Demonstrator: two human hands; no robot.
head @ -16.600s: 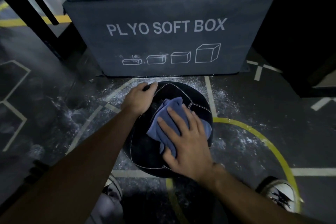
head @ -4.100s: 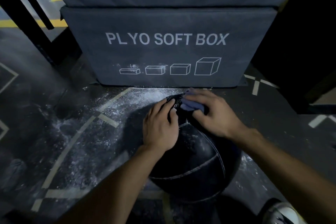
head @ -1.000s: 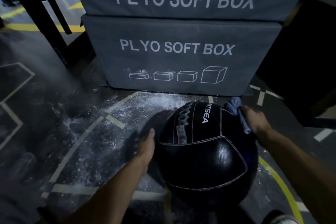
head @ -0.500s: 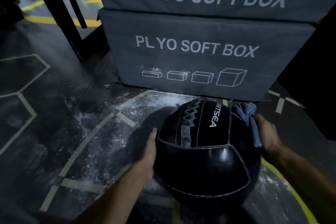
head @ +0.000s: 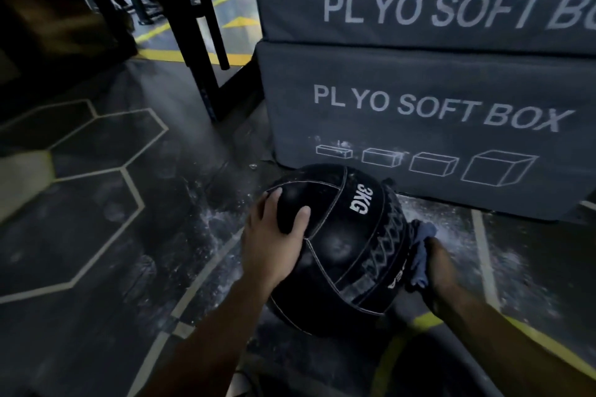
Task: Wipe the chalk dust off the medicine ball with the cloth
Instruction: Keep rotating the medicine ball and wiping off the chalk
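Note:
A black medicine ball (head: 342,255) marked "3KG" sits on the gym floor in front of the stacked boxes. Faint pale smudges show on its upper panels. My left hand (head: 274,238) lies on the ball's upper left side, fingers spread over its curve. My right hand (head: 440,264) is at the ball's right side and presses a bunched blue cloth (head: 421,251) against it. The fingers of that hand are mostly hidden behind the ball and cloth.
Two stacked grey "PLYO SOFT BOX" blocks (head: 435,119) stand just behind the ball. White chalk dust (head: 451,222) is scattered on the dark floor around it. A black rack post (head: 200,74) rises at the back left. Painted hexagon lines (head: 129,171) mark the floor on the left.
The ball has been turned, so the "3KG" mark now faces up. My left hand moved from its side onto its top left. My right hand and cloth slid lower on the right side.

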